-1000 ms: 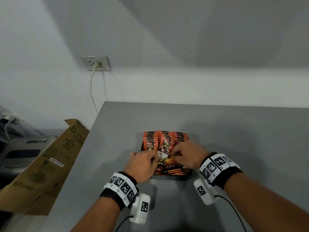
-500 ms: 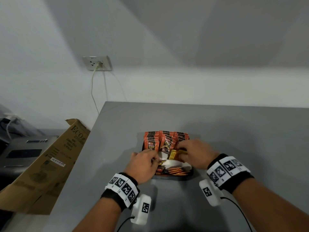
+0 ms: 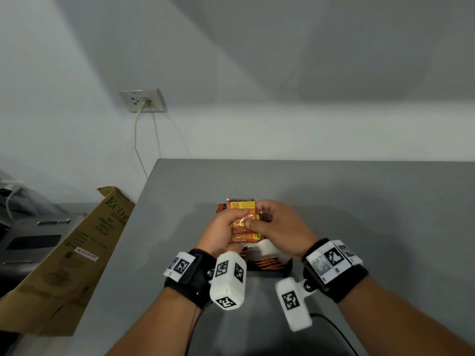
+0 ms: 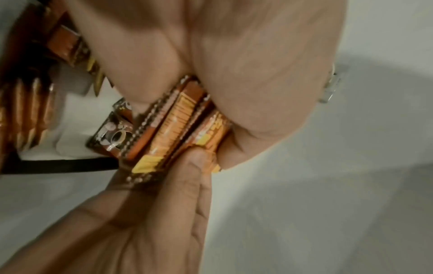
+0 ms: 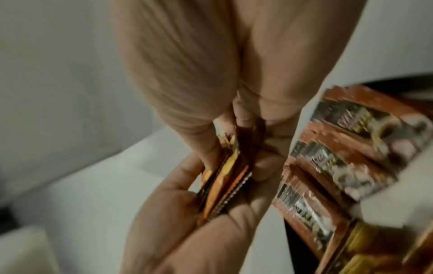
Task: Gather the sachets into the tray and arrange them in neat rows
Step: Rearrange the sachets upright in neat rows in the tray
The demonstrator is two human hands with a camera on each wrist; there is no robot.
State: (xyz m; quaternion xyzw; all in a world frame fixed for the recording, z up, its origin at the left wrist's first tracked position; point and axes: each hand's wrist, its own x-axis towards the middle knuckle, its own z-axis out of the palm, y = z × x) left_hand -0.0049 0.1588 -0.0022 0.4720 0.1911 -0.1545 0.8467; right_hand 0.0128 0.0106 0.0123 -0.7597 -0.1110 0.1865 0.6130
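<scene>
- The left hand (image 3: 221,231) and the right hand (image 3: 279,227) are raised together above the tray, both clamped on one small stack of orange sachets (image 3: 244,222) held upright between them.
- The left thumb lies across the stack's front, and the right thumb presses the same face from the other side; the fingers behind the stack are hidden in the head view.
- In the left wrist view the stack (image 4: 178,126) shows edge-on as several packets pinched together; how many cannot be counted.
- Below and beyond the hands sits the black tray (image 3: 288,269) with its white lining; the hands and wrist cameras cover most of it.
- Rows of standing coffee sachets (image 5: 346,157) fill the tray's far part, blurred in the right wrist view.
- More sachets (image 3: 267,263) lie flat at the tray's near end, under the wrists.
- The tray rests on a grey table (image 3: 359,214).
- Well left of the left hand leans a cardboard box (image 3: 77,253), cut off at the frame's edge.
- Beyond the hands, a wall socket (image 3: 142,100) carries a plugged-in cable.
</scene>
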